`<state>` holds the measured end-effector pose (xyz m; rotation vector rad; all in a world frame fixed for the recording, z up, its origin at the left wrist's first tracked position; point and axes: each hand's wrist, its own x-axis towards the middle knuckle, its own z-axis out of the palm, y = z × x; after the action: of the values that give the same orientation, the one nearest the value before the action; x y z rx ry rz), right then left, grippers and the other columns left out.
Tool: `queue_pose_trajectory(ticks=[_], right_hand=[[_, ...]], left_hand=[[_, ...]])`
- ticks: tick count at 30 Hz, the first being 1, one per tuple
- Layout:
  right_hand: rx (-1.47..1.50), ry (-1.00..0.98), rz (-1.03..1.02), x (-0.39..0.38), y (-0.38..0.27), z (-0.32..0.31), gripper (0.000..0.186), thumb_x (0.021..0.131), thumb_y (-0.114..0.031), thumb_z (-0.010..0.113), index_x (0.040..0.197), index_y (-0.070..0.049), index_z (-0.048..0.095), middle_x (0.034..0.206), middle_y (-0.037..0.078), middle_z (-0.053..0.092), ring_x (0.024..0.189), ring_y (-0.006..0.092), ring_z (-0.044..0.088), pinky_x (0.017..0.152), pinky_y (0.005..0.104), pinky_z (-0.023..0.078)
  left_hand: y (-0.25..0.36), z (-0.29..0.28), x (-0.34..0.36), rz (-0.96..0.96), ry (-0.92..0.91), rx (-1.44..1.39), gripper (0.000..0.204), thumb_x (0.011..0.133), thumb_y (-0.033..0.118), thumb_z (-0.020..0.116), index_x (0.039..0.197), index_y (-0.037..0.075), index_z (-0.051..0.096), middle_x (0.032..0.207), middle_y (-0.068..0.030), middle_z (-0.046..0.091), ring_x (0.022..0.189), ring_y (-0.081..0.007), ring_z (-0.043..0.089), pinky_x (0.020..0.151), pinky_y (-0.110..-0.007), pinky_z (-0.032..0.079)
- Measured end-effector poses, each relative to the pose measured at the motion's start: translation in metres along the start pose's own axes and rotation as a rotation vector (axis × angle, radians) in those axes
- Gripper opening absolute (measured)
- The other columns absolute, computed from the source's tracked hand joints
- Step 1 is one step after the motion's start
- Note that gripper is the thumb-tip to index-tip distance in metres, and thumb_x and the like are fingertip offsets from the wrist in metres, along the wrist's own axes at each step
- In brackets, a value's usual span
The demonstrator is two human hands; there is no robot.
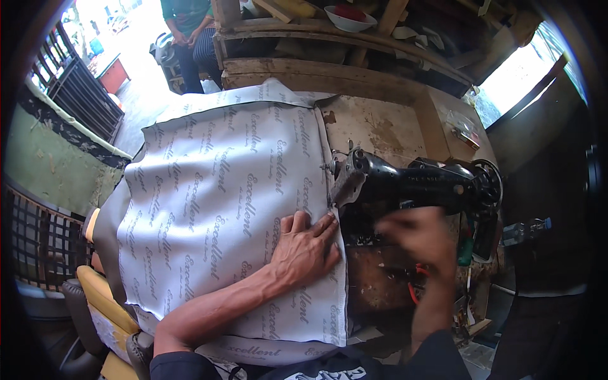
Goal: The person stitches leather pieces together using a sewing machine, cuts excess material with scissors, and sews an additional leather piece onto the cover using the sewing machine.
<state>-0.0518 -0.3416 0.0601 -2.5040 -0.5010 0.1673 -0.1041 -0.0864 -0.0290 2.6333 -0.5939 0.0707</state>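
Note:
My left hand [306,248] lies flat, fingers spread, on a large sheet of white fabric with grey printed lettering [215,202], pressing its right edge beside the needle of a black sewing machine [411,183]. My right hand [421,237] is blurred in motion in front of the machine's arm; it seems to hold nothing, though the blur hides its fingers. The fabric covers most of the wooden table [386,126] and hangs over its near and left edges.
A person [190,38] sits beyond the table at the top left. Wooden shelves [329,38] at the back hold a white bowl [348,18]. Yellow and grey padded seat parts [101,304] lie at lower left. A metal grille [38,240] stands at the left.

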Motion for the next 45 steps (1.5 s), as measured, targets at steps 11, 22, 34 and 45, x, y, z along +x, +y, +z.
queue_pose_trajectory(ticks=[11,22,34,45], right_hand=[[-0.575,0.374,0.805,-0.045,0.128,-0.155,0.066,0.107,-0.051,0.046,0.124,0.009,0.066,0.114,0.031,0.07,0.113,0.0462,0.067,0.099,0.0467,0.047],[-0.219,0.316,0.504,0.085,0.179,-0.19,0.054,0.101,-0.052,0.06,0.109,-0.001,0.077,0.089,0.015,0.075,0.078,0.0173,0.07,0.076,0.0351,0.055],[-0.267,0.889,0.079,0.086,0.138,-0.183,0.041,0.104,-0.041,0.056,0.115,-0.005,0.072,0.091,0.013,0.076,0.079,0.0234,0.07,0.079,0.0391,0.053],[-0.614,-0.152,0.266,-0.146,0.046,0.027,0.074,0.084,-0.002,0.072,0.153,-0.006,0.043,0.124,0.029,0.055,0.111,0.0498,0.06,0.095,0.0519,0.053]], left_hand=[[0.009,-0.003,0.01,0.022,0.025,-0.011,0.052,0.091,0.03,0.058,0.136,0.005,0.064,0.146,-0.0108,0.061,0.113,-0.0355,0.05,0.105,-0.048,0.034],[0.009,-0.004,0.012,0.037,0.023,-0.018,0.053,0.091,0.031,0.058,0.136,0.005,0.065,0.147,-0.01,0.06,0.112,-0.0357,0.05,0.104,-0.049,0.034],[-0.038,-0.061,-0.085,-0.176,-0.149,-0.023,0.049,0.086,0.029,0.062,0.132,0.016,0.072,0.144,-0.0002,0.065,0.116,-0.0303,0.05,0.107,-0.046,0.031],[-0.084,-0.095,-0.15,-0.26,0.213,0.068,0.046,0.086,0.014,0.071,0.132,0.013,0.071,0.139,-0.008,0.068,0.122,-0.031,0.054,0.108,-0.042,0.035]])
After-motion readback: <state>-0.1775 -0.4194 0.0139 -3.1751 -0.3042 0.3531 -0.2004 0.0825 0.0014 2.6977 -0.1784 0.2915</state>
